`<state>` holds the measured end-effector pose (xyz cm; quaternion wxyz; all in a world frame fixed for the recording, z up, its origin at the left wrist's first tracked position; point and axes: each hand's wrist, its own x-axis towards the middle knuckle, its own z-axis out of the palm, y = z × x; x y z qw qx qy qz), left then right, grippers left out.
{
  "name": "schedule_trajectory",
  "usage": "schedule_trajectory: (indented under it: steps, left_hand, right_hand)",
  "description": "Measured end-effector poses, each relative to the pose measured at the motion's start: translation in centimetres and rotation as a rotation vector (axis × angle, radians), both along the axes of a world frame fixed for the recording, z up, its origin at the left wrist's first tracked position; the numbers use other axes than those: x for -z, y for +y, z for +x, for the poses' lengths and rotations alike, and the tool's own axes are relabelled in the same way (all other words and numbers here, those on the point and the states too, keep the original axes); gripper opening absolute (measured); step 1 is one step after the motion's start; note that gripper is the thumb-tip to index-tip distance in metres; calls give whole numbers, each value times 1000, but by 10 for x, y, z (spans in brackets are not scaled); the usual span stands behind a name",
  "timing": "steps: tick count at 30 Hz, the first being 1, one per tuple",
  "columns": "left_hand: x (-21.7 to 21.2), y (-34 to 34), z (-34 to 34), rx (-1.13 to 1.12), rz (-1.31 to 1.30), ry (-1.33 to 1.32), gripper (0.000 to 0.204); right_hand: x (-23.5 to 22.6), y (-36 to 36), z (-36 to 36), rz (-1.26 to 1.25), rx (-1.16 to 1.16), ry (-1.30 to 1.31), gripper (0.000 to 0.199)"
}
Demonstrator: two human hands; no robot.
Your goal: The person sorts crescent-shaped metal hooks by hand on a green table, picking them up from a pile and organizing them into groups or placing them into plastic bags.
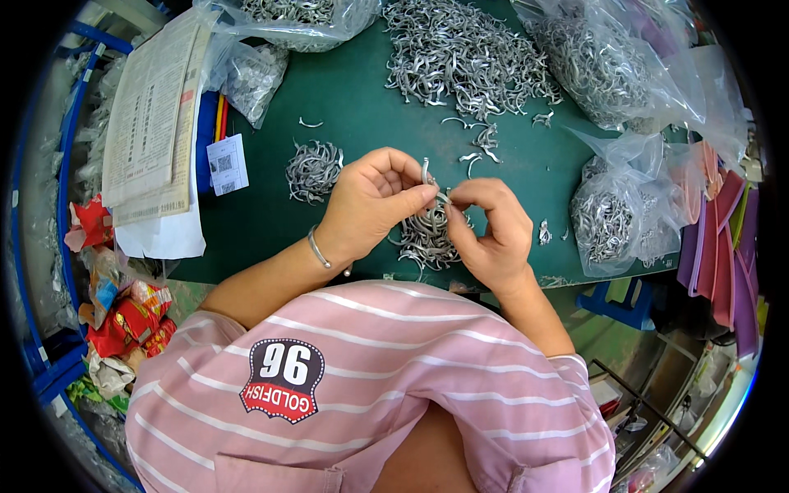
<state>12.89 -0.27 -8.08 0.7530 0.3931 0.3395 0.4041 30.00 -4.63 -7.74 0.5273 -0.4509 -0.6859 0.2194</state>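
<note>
Both my hands meet near the front of the green table, over a pile of small curved metal pieces (pixel 431 240). My left hand (pixel 380 195), with a bracelet on its wrist, pinches a curved silver-grey metal piece (pixel 426 171) that sticks up past the fingertips. My right hand (pixel 493 226) has thumb and forefinger closed at the lower end of what the left holds; whether this is one piece or two joined ones is too small to tell. A smaller pile of like pieces (pixel 314 171) lies left of my hands.
A large heap of curved metal pieces (pixel 464 57) covers the table's far middle. Filled clear plastic bags stand far right (pixel 588 62), near right (pixel 608 222) and far left (pixel 255 78). Papers (pixel 152 123) hang at the left edge. A blue stool (pixel 618 304) is below the right edge.
</note>
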Motion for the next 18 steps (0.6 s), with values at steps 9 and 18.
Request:
schedule_trajectory:
  steps: [9, 18]
  left_hand:
    - [4, 1, 0, 112, -169, -55, 11]
    - [9, -4, 4, 123, -91, 38, 11]
  right_hand:
    - [-6, -4, 2, 87, 5, -30, 23]
    - [-17, -27, 139, 171, 950, -535, 10]
